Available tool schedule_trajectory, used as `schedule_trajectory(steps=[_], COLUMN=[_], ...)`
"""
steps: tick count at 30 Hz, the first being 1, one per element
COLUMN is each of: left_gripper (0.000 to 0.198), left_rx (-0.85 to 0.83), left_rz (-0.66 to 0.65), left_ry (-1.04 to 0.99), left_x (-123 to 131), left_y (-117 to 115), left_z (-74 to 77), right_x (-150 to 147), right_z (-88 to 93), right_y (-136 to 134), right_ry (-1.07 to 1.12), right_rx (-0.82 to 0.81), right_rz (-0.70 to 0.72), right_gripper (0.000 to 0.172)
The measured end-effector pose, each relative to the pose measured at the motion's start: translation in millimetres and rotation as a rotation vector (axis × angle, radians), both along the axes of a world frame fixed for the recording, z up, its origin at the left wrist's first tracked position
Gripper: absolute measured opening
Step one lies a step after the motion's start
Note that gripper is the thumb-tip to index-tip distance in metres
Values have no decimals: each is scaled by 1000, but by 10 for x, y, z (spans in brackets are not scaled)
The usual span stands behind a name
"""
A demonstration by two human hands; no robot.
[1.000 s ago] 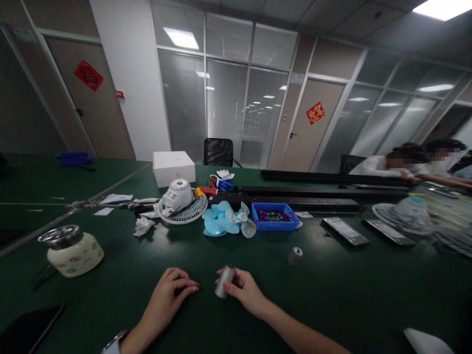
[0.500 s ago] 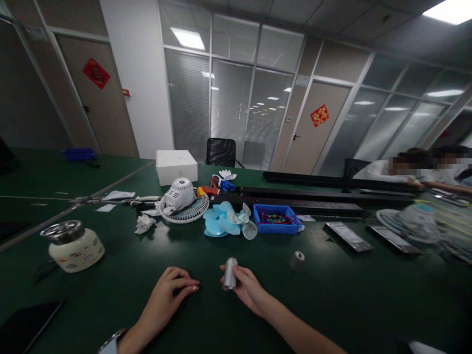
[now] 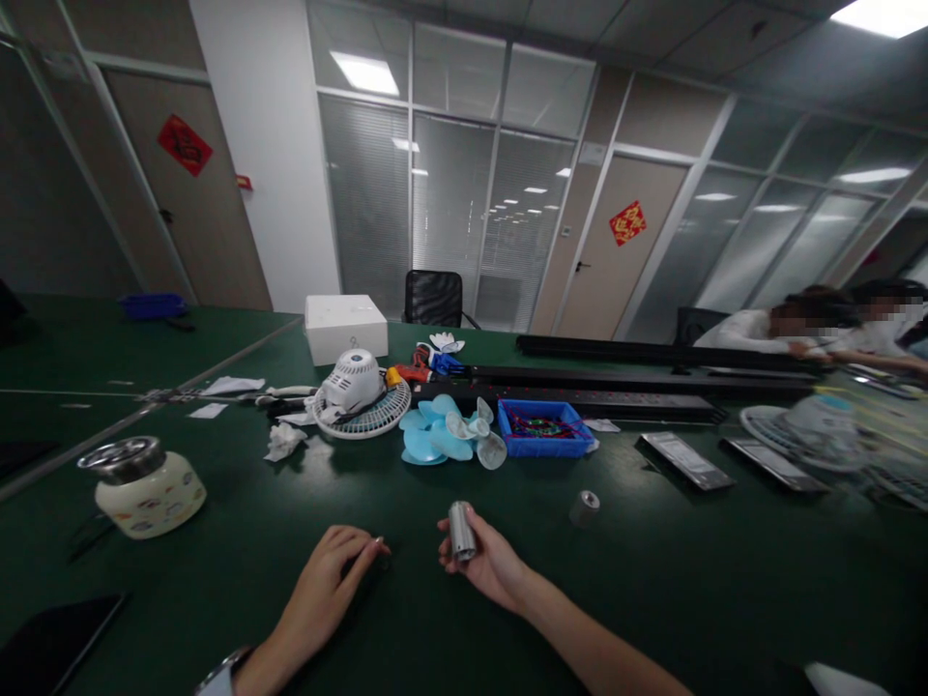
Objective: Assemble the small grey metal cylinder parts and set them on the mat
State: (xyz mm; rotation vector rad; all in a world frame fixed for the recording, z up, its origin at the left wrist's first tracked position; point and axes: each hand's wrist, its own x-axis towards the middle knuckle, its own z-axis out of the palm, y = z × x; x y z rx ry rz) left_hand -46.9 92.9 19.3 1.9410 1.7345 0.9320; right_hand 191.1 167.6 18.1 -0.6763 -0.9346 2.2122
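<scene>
My right hand [image 3: 494, 568] is wrapped round a silver metal cylinder [image 3: 462, 532], held tilted above the dark green table. Its lower end, facing me, shows small openings. To the left, my left hand [image 3: 334, 575] rests low over the tabletop, thumb and forefinger pressed together; whatever lies between them, if anything, is too small to name. A shorter metal cylinder [image 3: 584, 508] with a hole in its end stands on the table to the right of my right hand.
Beyond my hands lie blue fan blades [image 3: 442, 433], a blue tray of wires [image 3: 545, 447] and a white fan body [image 3: 357, 387]. A cream jug [image 3: 152, 493] stands at left, a black tablet [image 3: 58, 643] nearer. Flat metal-cased units [image 3: 685, 460] and people [image 3: 754, 333] are at right.
My right hand has turned the cylinder, so its lower end now shows more toward me. My left thumb has moved up against the forefinger.
</scene>
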Motion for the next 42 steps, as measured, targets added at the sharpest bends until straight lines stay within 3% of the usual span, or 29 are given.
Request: schedule_trajectory(steps=[10,19,30,37,42], left_gripper=[34,36,35,34,33], left_rx=[-17,-27,-38,-21,-7], left_rz=[-5,-1,-2,-2,-4], left_ry=[-28,-31,-15,-3,-3], left_x=[-9,6,-5,7,0], left_y=[-8,1,2,1,0], left_z=[-16,-3,-8,0,-8], right_x=[-23,29,40,37,46], right_z=[-46,16,-32,-35,-24], right_y=[2,51,86,95,78], right_ry=[54,109,140,144,145], right_rx=[5,-195,-296,-295,-197], right_rz=[-29,16,-5,3,24], right_gripper=[54,51,42,43,46])
